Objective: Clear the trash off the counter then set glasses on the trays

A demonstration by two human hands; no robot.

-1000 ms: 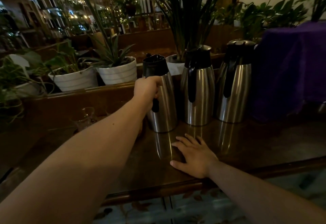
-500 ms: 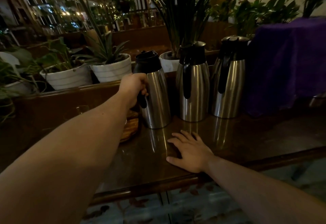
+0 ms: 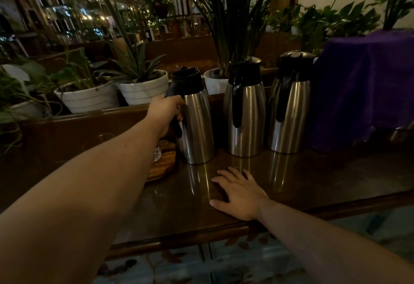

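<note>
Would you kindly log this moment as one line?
left hand: gripping leftmost carafe handle | right hand: flat on counter | trash: none visible

Two bare forearms reach in from below — no sleeves, watch or bracelet showing. The left hand and right hand wear no gloves — fingers ringless.
</note>
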